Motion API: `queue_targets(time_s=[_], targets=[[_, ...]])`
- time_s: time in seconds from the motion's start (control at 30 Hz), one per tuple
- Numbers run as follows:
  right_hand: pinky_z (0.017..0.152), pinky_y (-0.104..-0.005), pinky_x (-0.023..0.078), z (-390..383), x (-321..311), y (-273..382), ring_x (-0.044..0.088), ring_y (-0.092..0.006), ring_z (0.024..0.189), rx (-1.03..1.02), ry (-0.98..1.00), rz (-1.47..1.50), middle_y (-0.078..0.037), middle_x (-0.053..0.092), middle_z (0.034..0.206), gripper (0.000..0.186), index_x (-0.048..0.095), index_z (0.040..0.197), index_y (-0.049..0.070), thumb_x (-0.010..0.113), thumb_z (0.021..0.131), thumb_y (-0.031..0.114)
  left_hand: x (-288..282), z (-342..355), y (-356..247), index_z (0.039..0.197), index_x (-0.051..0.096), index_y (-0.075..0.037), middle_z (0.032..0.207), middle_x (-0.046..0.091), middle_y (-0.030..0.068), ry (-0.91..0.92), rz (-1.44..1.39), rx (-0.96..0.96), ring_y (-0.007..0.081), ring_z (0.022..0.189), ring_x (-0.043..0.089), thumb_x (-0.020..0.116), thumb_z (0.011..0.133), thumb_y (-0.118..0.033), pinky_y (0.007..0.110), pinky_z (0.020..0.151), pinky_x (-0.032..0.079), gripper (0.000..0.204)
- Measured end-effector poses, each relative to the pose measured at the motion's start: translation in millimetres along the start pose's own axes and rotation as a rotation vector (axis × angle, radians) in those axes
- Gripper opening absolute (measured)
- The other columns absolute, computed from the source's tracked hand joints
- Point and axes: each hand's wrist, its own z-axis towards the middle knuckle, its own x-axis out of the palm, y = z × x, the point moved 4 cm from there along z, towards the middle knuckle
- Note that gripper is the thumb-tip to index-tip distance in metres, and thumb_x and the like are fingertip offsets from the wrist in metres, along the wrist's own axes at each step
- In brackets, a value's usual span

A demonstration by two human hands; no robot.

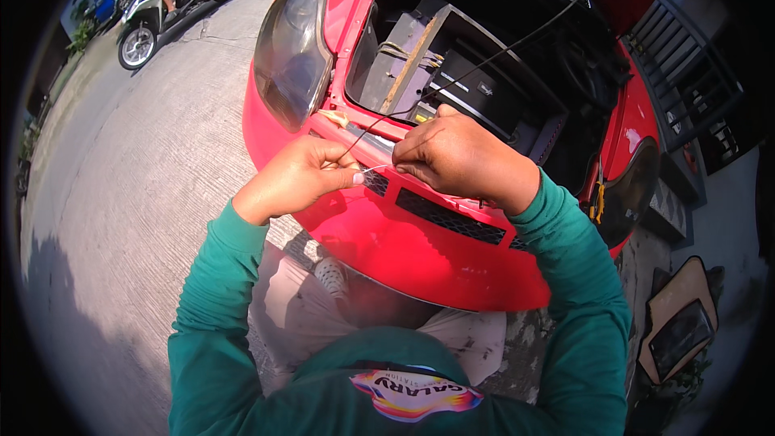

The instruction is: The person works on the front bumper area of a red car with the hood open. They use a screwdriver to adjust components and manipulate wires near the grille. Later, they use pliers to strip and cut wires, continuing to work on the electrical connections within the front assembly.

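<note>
Both my hands are raised over the front edge of a red car (420,270) with its hood up. My left hand (292,179) is closed in a pinch, thumb against forefinger, on a thin pale wire (374,168). Close beside it, my right hand (468,153) has its fingers curled together at the wire's other side. A long, thin dark cable (525,35) slants from near my left fingers up past my right hand toward the upper right. Below the hands lies the bumper's mesh grille (448,216). My right palm and fingertips are partly hidden.
Dark boxes (476,89) and a wooden strip (410,64) fill the front compartment. A headlight (292,48) is at left. A yellow-handled tool (598,200) hangs at the right. A person rides a motorbike (165,20) on the road. A tan panel (678,315) lies lower right.
</note>
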Motion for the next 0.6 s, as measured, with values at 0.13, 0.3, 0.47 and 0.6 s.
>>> queue_targets(time_s=[0.13,0.3,0.47,0.6], targets=[[0.079,-0.0485,0.057,-34,-23,-47,0.074,-0.0385,0.088,0.422,-0.027,-0.283,-0.017,0.075,0.086,0.015,0.075,0.105,0.007,0.064,0.095,0.01,-36,-50,-11,0.121,0.075,0.0,0.082,0.07,0.0034,-0.166,0.412,-0.122,0.0089,0.077,0.062,0.076,0.101,-0.031,0.031,0.071,0.052,0.036],[0.075,-0.0446,0.056,-101,-48,-101,0.073,-0.0342,0.078,0.766,0.051,-0.196,-0.018,0.072,0.084,0.024,0.072,0.117,0.004,0.057,0.098,0.002,-102,-129,42,0.141,0.068,-0.002,0.112,0.077,0.0233,-0.313,0.538,-0.333,0.0305,0.102,0.074,0.07,0.098,-0.06,0.041,0.092,0.057,0.073],[0.07,-0.0338,0.052,-132,-37,-115,0.06,-0.0145,0.073,0.895,0.003,0.145,-0.007,0.063,0.078,0.024,0.069,0.12,0.002,0.055,0.101,-0.001,-133,-171,87,0.146,0.063,0.0,0.133,0.069,0.0307,-0.351,0.638,-0.502,0.0417,0.125,0.068,0.063,0.095,-0.073,0.048,0.105,0.054,0.09],[0.07,-0.0335,0.052,-144,-15,-128,0.059,-0.0137,0.072,0.884,-0.042,0.203,-0.007,0.063,0.078,0.024,0.07,0.12,0.004,0.056,0.101,0.0,-142,-180,119,0.146,0.061,0.003,0.139,0.065,0.0319,-0.305,0.77,-0.58,0.0449,0.133,0.062,0.056,0.095,-0.08,0.05,0.111,0.05,0.098]])
